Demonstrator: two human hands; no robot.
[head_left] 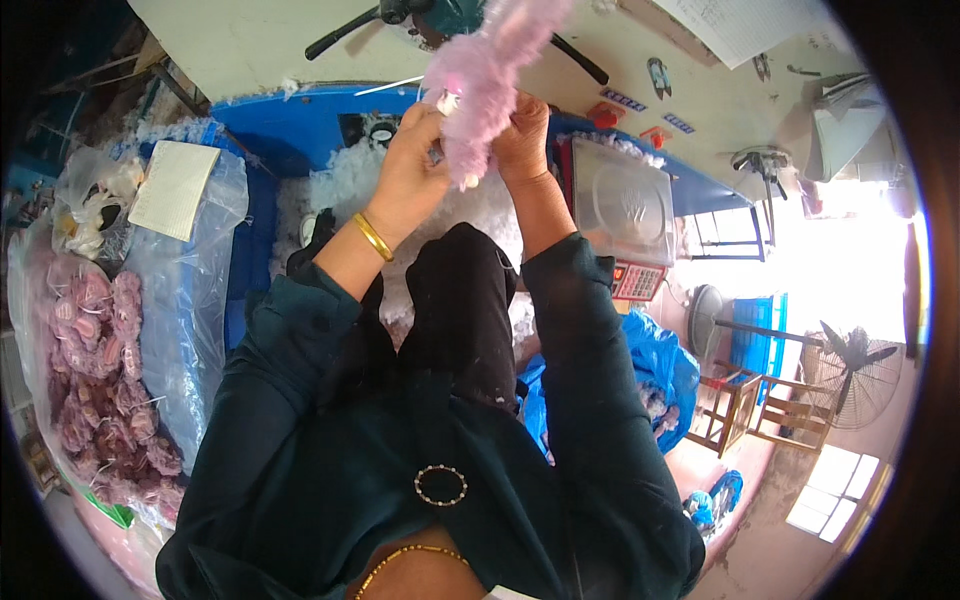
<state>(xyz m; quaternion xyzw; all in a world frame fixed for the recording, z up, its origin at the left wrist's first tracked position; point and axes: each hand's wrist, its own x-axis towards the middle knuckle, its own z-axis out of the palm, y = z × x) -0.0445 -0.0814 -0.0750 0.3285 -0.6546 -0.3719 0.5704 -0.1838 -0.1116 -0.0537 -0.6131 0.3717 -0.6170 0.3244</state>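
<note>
A fluffy pink plush toy (482, 100) with long upright parts is held up over the edge of the work table. My left hand (413, 165) grips its left side, thumb and fingers closed around the lower part. On the other side my right hand (522, 138) is closed on the toy's fur, its fingertips partly hidden behind it. A thin white stick (390, 86) lies near the toy, to the left. Loose white stuffing (345, 185) fills the space below my hands, around my knees.
A machine with black handles (340, 35) stands on the pale table. Thread snips (658, 78) lie to its right. Left is a clear bag of pink plush pieces (95, 360) and a notebook (175, 188). Right are a scale (625, 200), a blue bag (670, 370) and a fan (850, 375).
</note>
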